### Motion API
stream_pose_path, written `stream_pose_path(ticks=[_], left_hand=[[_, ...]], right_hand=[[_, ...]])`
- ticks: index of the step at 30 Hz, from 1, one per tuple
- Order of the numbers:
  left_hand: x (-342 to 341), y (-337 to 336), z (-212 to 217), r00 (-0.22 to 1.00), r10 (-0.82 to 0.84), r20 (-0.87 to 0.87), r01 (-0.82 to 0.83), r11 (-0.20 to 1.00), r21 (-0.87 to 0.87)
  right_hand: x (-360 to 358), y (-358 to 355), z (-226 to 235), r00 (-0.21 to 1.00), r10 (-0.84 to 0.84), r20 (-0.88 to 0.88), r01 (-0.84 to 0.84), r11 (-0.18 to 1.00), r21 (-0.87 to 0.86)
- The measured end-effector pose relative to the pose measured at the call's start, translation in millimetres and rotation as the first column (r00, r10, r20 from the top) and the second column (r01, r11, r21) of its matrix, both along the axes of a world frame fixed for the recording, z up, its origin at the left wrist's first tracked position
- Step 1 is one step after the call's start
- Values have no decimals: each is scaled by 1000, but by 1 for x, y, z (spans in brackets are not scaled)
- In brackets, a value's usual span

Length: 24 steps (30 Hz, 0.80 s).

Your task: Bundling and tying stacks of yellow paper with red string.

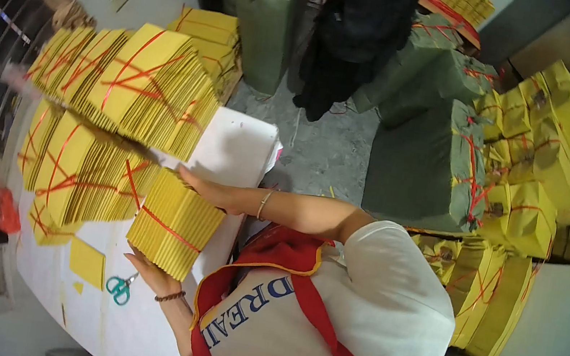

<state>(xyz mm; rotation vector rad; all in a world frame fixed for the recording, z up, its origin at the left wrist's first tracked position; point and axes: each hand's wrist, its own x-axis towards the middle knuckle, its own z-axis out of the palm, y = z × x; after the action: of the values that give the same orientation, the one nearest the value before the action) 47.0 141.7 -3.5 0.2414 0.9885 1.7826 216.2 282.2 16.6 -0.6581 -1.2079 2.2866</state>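
A thick bundle of yellow paper sheets (173, 224) tied with red string stands on edge on the white table (231, 145). My right hand (207, 187) presses against its far end; a thin bracelet is on that wrist. My left hand (148, 272), with a dark bead bracelet, cups its near end. Both hands clamp the bundle between them. It sits right next to a tall pile of similar tied yellow bundles (123, 82).
Teal-handled scissors (118, 288) and a loose yellow sheet (87, 263) lie on the table near my left hand. A red object (3, 210) lies at the table's left edge. A person in dark clothes (356, 35) stands beyond. Green wrapped packs (418, 160) and yellow wrapped bundles (528, 212) are stacked on the right.
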Motion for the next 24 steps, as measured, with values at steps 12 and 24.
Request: stream_pose_path(ticks=[12, 24], left_hand=[[15, 13, 26, 918, -81, -388, 5, 981, -192], [-6, 32, -2, 836, -12, -548, -92, 983, -161]], right_hand=[[-6, 2, -19, 978, -83, 192, 63, 992, 106], [-19, 23, -34, 985, -90, 148, 75, 992, 101]])
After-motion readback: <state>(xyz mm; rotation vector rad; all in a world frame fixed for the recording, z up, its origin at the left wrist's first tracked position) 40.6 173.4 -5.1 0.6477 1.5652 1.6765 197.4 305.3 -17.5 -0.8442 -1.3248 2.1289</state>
